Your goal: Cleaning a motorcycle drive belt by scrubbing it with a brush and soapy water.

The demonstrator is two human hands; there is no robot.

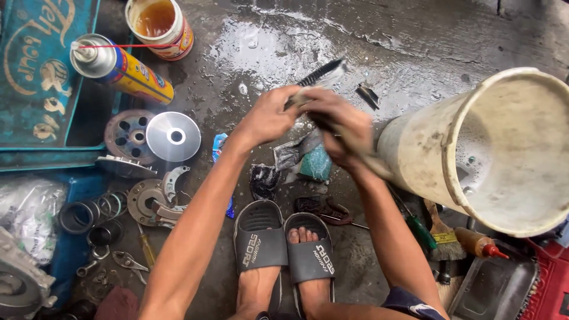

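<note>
Two feet in dark slide sandals (284,246) sit side by side at the near edge of the view, planted on wet concrete floor (415,53). Just beyond the toes lie a black rag (262,181), a teal scrap (315,163) and dark pliers (325,209), leaving little bare ground there. Above these the left hand (268,115) and right hand (338,124) meet, fingers closed together around a dirty cloth (363,151) and a dark brush (320,74) whose bristled end pokes out past the knuckles; which hand grips which I cannot tell. Close on the right, a tilted white bucket (415,148) nearly touches the right forearm, its rim facing the camera. To the left, clutch parts crowd the floor: a shiny metal disc (173,136), a rusty hub (127,135) and springs (89,213). Farther off stand a spray can (121,68) lying on a blue tray (35,77) and a tub of amber liquid (159,24). Open wet concrete spreads beyond the hands.
</note>
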